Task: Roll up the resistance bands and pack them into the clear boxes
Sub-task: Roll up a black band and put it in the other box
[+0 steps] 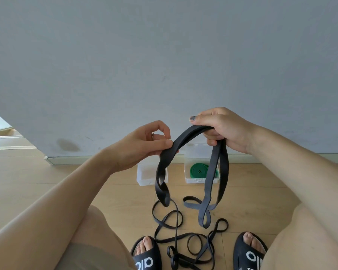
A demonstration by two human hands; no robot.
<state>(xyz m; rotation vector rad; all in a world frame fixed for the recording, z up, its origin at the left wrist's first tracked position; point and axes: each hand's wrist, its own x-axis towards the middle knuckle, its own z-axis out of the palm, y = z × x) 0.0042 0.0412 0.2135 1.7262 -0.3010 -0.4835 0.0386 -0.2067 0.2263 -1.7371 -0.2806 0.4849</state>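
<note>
A pale grey wall (164, 55) is filling the upper frame, a dark smudge (67, 145) showing at lower left. Light wooden floor (27, 182) is spreading below, meeting a white baseboard (98, 159).

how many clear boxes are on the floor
2. The left clear box sits by the wall, partly behind the black band, looking empty. The right clear box beside it holds a rolled green band. No others show.

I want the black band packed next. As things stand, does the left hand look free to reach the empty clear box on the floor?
Probably not yet: the left hand pinches the black band, which hangs before the empty clear box. Nothing else blocks it.
</note>
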